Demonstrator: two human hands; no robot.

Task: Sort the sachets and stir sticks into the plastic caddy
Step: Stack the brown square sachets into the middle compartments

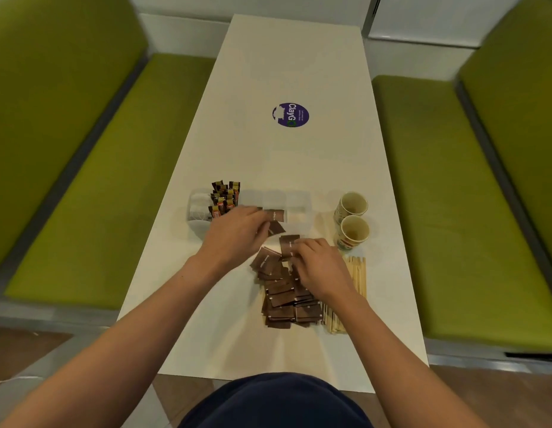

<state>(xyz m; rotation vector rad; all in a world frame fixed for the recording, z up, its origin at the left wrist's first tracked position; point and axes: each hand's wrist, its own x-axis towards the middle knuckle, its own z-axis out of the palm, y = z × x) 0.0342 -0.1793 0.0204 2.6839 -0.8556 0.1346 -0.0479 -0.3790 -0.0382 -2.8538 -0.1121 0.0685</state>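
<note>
Brown sugar sachets (pixel 284 298) lie in a loose heap on the white table (pixel 268 72), just in front of the person. Both bare forearms reach forward over the near edge. The left hand (pixel 237 234) is at the near wall of the clear plastic caddy (pixel 296 200), knuckles up, fingers curled round what look like two held sachets (pixel 276 225). The right hand (pixel 322 268) hovers palm down over the far end of the heap, fingers bent and pinching a single sachet (pixel 287 244) by its edge. Darker sachets (pixel 225 196) stand upright in one of the caddy's left compartments. Wooden stir sticks (pixel 358 273) lie beside the heap on the right, near two paper cups (pixel 352 217).
</note>
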